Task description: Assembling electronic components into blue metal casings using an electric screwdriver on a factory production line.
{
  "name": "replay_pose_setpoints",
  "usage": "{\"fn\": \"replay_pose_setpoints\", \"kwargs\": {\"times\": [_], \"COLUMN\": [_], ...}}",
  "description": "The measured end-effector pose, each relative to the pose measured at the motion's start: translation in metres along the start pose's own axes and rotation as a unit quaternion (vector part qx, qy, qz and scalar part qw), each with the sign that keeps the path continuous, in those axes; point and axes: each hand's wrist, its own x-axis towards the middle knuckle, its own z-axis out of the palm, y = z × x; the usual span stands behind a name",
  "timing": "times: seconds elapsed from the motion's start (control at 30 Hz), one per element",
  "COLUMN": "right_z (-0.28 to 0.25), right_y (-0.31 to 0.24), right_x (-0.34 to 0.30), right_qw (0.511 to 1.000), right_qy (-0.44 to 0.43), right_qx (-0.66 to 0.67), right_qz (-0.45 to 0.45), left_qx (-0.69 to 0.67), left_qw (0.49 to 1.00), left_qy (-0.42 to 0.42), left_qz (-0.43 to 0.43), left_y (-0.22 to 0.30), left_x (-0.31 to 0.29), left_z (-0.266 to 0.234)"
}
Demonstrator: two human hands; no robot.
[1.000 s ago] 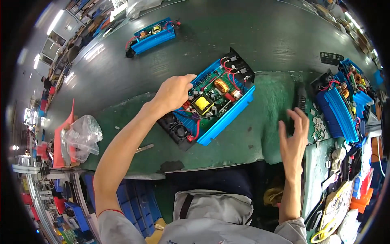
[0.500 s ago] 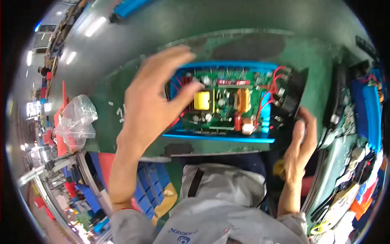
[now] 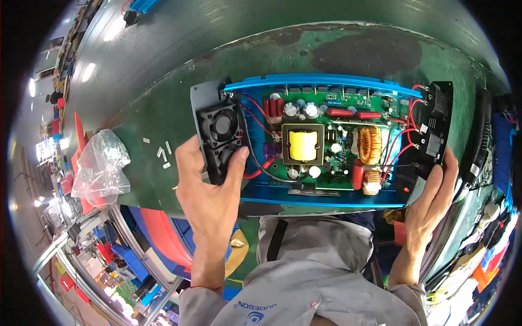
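Note:
An open blue metal case point(image 3: 321, 81) lies on the green bench with a green circuit board point(image 3: 364, 103) inside. A yellow-wrapped transformer point(image 3: 303, 145) and a copper coil point(image 3: 370, 145) stand on the board. My left hand point(image 3: 209, 204) grips the black fan end panel point(image 3: 222, 127) at the case's left end, thumb on its front face and fingers behind it. At the other end, my right hand point(image 3: 429, 209) holds the lower edge of the black end panel point(image 3: 436, 122), to which red wires point(image 3: 410, 130) run. Some of its fingers are hidden behind the panel.
Left of the case, several small white pieces point(image 3: 163, 155) lie on the bench near a clear plastic bag point(image 3: 103, 169). A thick black cable-like strip point(image 3: 478, 141) runs along the right side. Another blue case point(image 3: 142, 5) sits at the far left.
My left hand has come down from above the case's left end onto the fan panel, which now shows. My right hand stays at the right panel. The case appears larger and more level.

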Motion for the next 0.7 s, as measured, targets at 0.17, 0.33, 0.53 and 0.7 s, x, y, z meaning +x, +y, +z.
{"fn": "replay_pose_setpoints", "kwargs": {"times": [0.17,0.33,0.53,0.7], "right_z": [-0.006,-0.007,0.047,0.102], "right_y": [-0.023,-0.081,-0.158,-0.176], "right_x": [0.018,0.035,0.065,0.083], "right_qw": [0.998,0.976,0.864,0.795], "right_qy": [0.018,-0.017,-0.112,-0.145], "right_qx": [-0.030,-0.001,0.057,0.013], "right_qz": [-0.044,-0.218,-0.488,-0.589], "left_qx": [-0.201,-0.203,-0.286,-0.514], "left_qw": [0.973,0.948,0.949,0.830], "left_qy": [0.086,0.178,0.041,0.030], "left_qz": [0.073,0.166,0.126,0.217], "left_y": [-0.017,-0.030,-0.043,-0.057], "left_x": [-0.011,-0.020,-0.032,-0.032], "left_z": [-0.001,0.008,-0.005,0.011]}}
